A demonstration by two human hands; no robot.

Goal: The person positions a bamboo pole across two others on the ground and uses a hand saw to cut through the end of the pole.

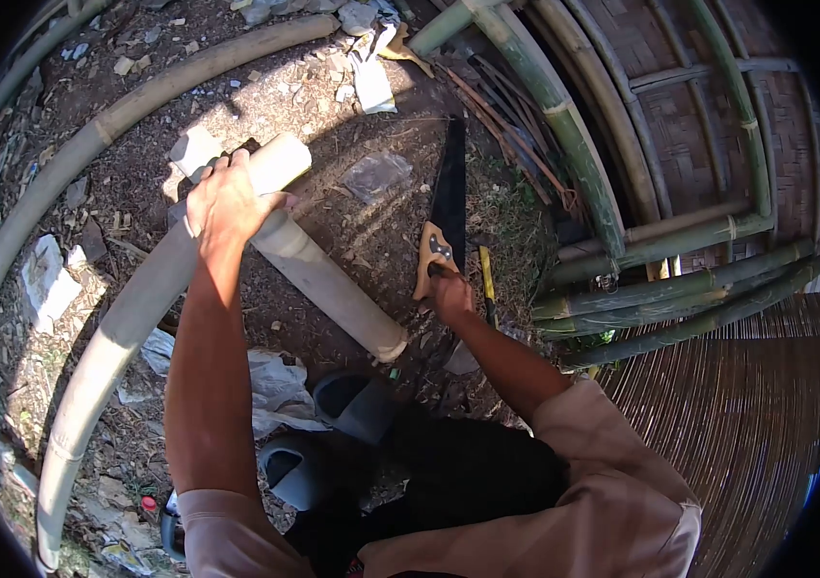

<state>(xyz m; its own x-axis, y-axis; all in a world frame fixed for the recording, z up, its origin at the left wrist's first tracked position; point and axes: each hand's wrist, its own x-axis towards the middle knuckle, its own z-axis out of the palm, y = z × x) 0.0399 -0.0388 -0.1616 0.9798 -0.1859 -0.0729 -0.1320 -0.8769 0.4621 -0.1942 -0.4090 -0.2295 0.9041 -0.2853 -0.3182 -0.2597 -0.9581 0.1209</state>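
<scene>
My left hand (225,200) is wrapped over a long bamboo pole (145,303) close to its cut end, which shows pale in the sunlight. The pole crosses over a shorter bamboo piece (328,289) lying on the ground. My right hand (453,297) grips the wooden handle of a hand saw (447,188). Its dark blade points away from me, apart from the bamboo. Just right of the saw lies a yellow-and-black tool (487,279), whose kind I cannot make out.
Another long bamboo pole (106,120) curves across the left ground. Green bamboo poles (574,144) and a woven panel (689,125) stand at the right. Clear plastic (376,176) and white scraps (49,279) litter the soil. My sandals (357,405) are near the shorter bamboo.
</scene>
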